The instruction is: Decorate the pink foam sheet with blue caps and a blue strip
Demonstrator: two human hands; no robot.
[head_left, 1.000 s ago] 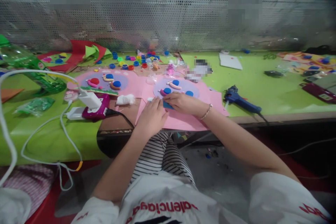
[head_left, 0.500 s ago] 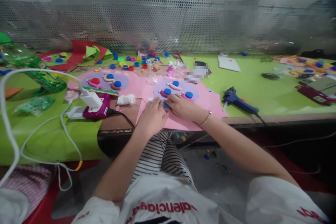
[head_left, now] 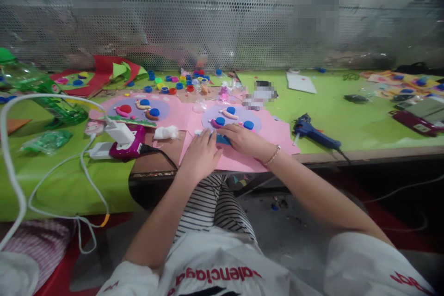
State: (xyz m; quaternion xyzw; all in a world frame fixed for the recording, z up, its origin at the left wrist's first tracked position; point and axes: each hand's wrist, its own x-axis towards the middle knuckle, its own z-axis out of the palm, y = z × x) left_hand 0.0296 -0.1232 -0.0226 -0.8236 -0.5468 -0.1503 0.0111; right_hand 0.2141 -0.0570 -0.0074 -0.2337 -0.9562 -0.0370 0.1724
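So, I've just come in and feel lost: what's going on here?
Someone's left hand and right hand rest on pink paper, at a blue piece that they partly cover; whether they grip it is hard to tell. Just beyond, a purple oval carries three snail shapes. To the right, a glue gun lies on the green table.

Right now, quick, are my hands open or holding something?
Left hand: open, laid on the pink paper.
Right hand: fingers bent at the blue strip; can't tell if it's gripping.

Head-worn view, facing forward; tilted down
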